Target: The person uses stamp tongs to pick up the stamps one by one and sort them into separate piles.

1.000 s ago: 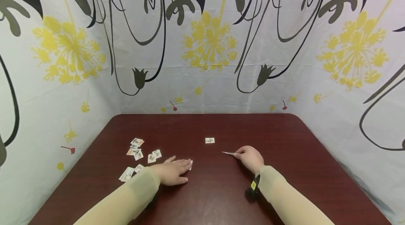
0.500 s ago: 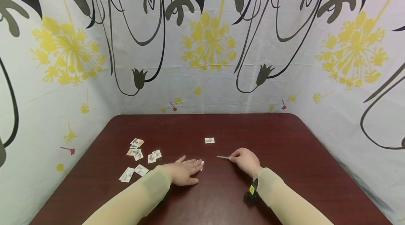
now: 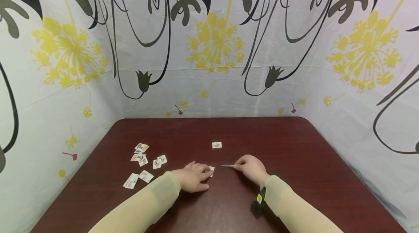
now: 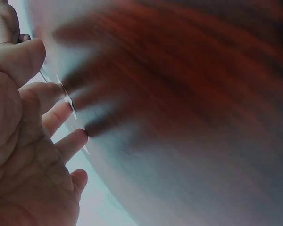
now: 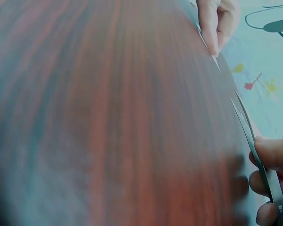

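My right hand [image 3: 252, 169] pinches a pair of metal tweezers [image 5: 254, 139] between thumb and fingers. In the head view the tweezers [image 3: 228, 165] point left, low over the table; their tips stand slightly apart in the right wrist view, with nothing between them. My left hand [image 3: 194, 177] rests palm down on the table, its fingertips touching a small white picture card [image 3: 212, 171]. Part of that card lies hidden under the fingers. From the left wrist, the hand [image 4: 26, 122] shows spread fingers, with thin card edges [image 4: 68, 99] at the fingertips. The tweezer tips are right of the card, apart from it.
A single card [image 3: 216, 145] lies farther back on the dark red table [image 3: 262, 131]. Several cards lie at left in small groups: a back group [image 3: 140, 148], a middle pair [image 3: 159, 161] and a front group [image 3: 131, 181]. Patterned cloth [image 3: 216, 91] surrounds the table.
My left hand has slid right with the card under its fingers, and its fingers now bend a little more. My right hand has moved left and slightly nearer with the tweezers.
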Demonstrator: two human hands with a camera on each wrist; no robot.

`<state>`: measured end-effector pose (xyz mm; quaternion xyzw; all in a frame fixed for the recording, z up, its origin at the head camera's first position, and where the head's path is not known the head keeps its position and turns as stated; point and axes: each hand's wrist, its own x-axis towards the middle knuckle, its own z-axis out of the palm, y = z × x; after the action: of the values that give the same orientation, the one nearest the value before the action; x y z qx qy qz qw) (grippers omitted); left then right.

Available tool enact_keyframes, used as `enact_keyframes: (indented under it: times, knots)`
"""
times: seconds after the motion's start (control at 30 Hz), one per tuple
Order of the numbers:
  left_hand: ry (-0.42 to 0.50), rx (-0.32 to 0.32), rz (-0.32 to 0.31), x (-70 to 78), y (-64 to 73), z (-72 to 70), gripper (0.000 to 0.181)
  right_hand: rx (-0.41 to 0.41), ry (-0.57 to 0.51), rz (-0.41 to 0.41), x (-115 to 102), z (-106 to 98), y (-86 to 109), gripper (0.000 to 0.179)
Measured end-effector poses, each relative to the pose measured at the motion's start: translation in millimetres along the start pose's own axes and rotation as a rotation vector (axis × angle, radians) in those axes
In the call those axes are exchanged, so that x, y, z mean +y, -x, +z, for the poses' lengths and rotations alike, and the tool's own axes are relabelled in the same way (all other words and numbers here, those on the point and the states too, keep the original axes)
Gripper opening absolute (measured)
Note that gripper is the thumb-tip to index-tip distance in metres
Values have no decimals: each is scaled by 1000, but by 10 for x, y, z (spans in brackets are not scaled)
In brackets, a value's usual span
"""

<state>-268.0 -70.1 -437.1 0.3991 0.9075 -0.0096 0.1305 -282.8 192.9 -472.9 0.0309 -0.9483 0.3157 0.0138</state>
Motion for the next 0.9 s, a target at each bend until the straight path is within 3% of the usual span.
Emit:
enact_keyframes:
  times: [0.23, 0.5, 0.9]
  knots:
    - [-15, 11, 3, -20, -12, 13, 57, -7, 9, -17, -1, 40, -19, 5]
    - [29, -31, 4, -24, 1, -17, 54, -11, 19, -44, -61, 84, -58, 8]
    - [20, -16, 2, -26, -6, 5, 53, -41, -4, -43, -162, 130, -29, 9]
